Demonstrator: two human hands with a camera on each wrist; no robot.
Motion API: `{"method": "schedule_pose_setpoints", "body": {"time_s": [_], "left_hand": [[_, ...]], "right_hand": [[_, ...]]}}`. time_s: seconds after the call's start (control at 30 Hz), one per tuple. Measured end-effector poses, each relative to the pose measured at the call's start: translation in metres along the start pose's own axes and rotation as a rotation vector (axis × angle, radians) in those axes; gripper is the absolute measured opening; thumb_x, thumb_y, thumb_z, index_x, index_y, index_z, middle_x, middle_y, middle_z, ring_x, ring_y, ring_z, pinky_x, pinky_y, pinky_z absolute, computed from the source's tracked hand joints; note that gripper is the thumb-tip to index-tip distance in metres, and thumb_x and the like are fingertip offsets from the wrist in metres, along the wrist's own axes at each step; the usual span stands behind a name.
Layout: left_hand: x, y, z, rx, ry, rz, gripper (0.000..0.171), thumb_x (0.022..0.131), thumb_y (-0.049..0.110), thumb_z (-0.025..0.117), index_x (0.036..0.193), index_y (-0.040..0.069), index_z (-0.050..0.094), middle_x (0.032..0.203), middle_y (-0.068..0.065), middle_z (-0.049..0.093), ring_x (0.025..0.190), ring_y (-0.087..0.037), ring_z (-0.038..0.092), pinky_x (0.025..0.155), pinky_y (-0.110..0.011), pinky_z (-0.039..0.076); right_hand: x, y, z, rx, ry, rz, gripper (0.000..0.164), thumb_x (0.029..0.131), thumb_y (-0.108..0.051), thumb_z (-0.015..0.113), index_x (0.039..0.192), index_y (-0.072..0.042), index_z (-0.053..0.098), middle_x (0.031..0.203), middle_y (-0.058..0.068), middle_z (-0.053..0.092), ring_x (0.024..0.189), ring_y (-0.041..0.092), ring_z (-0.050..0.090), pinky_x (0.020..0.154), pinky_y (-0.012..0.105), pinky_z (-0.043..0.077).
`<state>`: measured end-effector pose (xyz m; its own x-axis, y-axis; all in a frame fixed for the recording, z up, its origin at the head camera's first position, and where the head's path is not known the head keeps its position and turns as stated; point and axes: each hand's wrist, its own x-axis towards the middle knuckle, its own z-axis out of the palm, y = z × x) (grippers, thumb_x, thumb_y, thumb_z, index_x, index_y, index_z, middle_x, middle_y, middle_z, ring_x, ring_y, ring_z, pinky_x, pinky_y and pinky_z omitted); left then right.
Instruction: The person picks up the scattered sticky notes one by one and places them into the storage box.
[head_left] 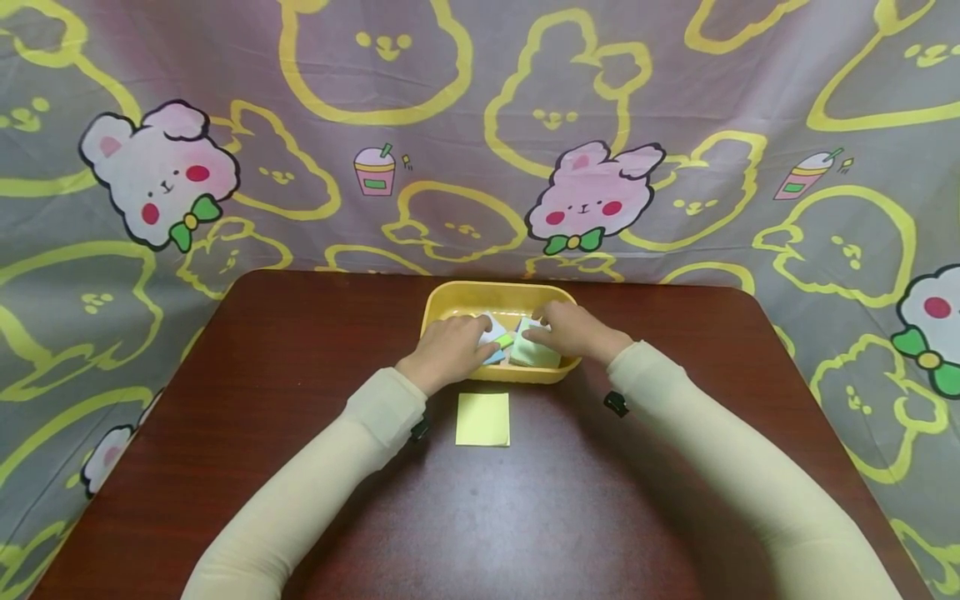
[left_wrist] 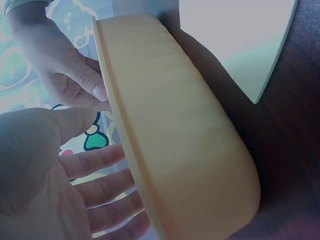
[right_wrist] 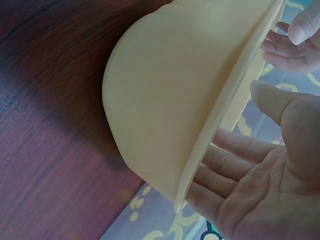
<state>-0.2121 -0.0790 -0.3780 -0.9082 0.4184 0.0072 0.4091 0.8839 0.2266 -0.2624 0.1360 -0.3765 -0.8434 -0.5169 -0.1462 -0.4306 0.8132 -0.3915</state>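
Observation:
A yellow plastic basket (head_left: 517, 375) stands near the table's far edge. My left hand (head_left: 448, 346) reaches over its left part, fingers past the rim and thumb apart from them. Over the right part is my right hand (head_left: 573, 329), its fingers also inside the rim. Between the hands, a pale green sticky-note pad (head_left: 538, 353), a light blue pad (head_left: 495, 357) and a small yellow-green strip (head_left: 506, 340) lie in the basket. In both wrist views the basket wall (left_wrist: 170, 110) (right_wrist: 155, 95) hides the fingertips.
A square yellow sticky-note pad (head_left: 483, 419) lies on the dark wooden table (head_left: 337, 350) just in front of the basket. Behind the table hangs a patterned cloth (head_left: 450, 167) with cartoon rabbits. Black wrist devices (head_left: 617, 404) show below the sleeves.

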Motion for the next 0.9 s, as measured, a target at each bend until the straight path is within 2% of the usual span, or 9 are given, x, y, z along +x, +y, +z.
{"method": "schedule_pose_setpoints", "body": {"time_s": [0.17, 0.43, 0.7, 0.9], "left_hand": [[-0.001, 0.0, -0.001, -0.009, 0.004, 0.005, 0.041, 0.092, 0.042, 0.053, 0.119, 0.012, 0.061, 0.098, -0.002, 0.067, 0.079, -0.016, 0.059, 0.064, -0.036, 0.048], [-0.001, -0.002, -0.003, -0.006, 0.007, 0.001, 0.042, 0.092, 0.043, 0.052, 0.12, 0.014, 0.06, 0.102, -0.001, 0.068, 0.086, -0.018, 0.063, 0.067, -0.038, 0.049], [-0.005, -0.002, -0.007, 0.004, 0.0, 0.0, 0.043, 0.092, 0.043, 0.051, 0.121, 0.013, 0.06, 0.103, -0.002, 0.067, 0.087, -0.018, 0.062, 0.067, -0.037, 0.049], [-0.009, -0.003, -0.011, 0.006, 0.02, -0.006, 0.043, 0.092, 0.044, 0.051, 0.121, 0.013, 0.06, 0.106, -0.003, 0.067, 0.091, -0.02, 0.063, 0.068, -0.04, 0.05]], "right_hand": [[-0.002, 0.0, -0.001, 0.013, 0.029, -0.017, 0.05, 0.09, -0.036, 0.057, 0.12, 0.004, 0.06, 0.109, 0.018, 0.066, 0.1, 0.029, 0.061, 0.085, 0.043, 0.048], [-0.006, -0.004, -0.004, 0.054, 0.078, 0.008, 0.047, 0.089, -0.036, 0.06, 0.119, 0.0, 0.061, 0.106, 0.012, 0.065, 0.096, 0.024, 0.059, 0.082, 0.039, 0.049], [-0.013, -0.007, -0.005, 0.06, 0.139, -0.005, 0.046, 0.089, -0.038, 0.058, 0.118, -0.002, 0.062, 0.106, 0.01, 0.065, 0.099, 0.026, 0.06, 0.084, 0.04, 0.048], [-0.018, -0.009, -0.007, 0.072, 0.186, -0.008, 0.046, 0.089, -0.038, 0.058, 0.117, -0.002, 0.063, 0.107, 0.01, 0.065, 0.098, 0.026, 0.061, 0.082, 0.041, 0.049]]}}
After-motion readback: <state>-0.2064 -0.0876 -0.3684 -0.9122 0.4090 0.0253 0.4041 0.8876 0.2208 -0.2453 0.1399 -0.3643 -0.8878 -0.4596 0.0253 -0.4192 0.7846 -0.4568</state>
